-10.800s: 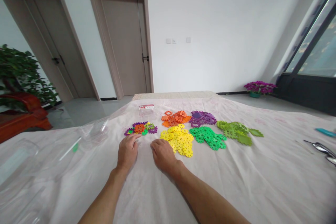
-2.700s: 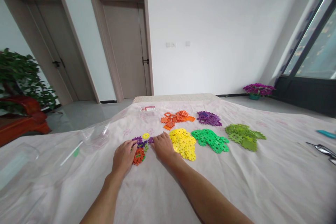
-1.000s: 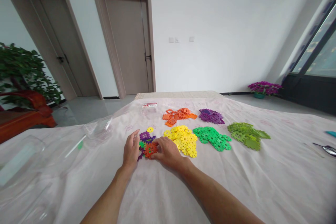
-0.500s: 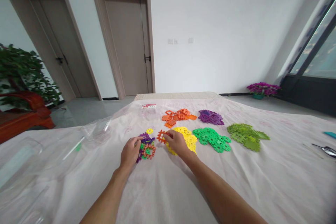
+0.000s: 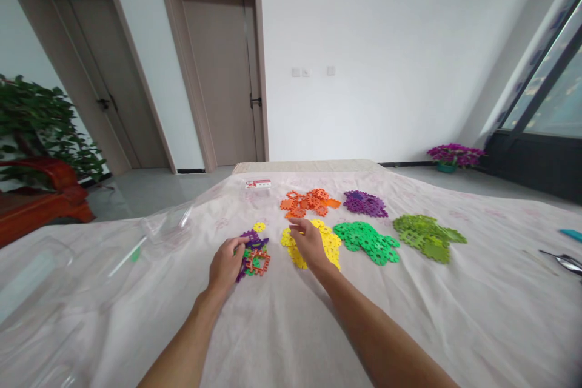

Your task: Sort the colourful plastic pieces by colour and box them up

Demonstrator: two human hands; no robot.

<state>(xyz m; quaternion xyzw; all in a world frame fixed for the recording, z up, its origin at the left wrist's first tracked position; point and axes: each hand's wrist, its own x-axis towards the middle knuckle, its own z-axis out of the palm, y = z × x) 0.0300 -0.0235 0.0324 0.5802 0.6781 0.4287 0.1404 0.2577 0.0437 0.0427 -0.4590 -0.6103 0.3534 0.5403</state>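
My left hand is at the small mixed pile, its curled fingers pinching the edge of a purple interlocking plastic piece. An orange square-frame piece lies in that pile, with green pieces beside and under it. My right hand hovers above the heap of yellow disc pieces. Its fingers are apart, the tips close to the near edge of the orange heap; I see nothing held in them.
A purple heap, a green heap and a light-green heap lie to the right. One yellow disc sits alone. Clear plastic containers stand left; scissors lie at the far right.
My right hand has moved slightly up and to the right, towards the orange heap. The orange square piece it held is no longer visible in its fingers. My left hand stays put.
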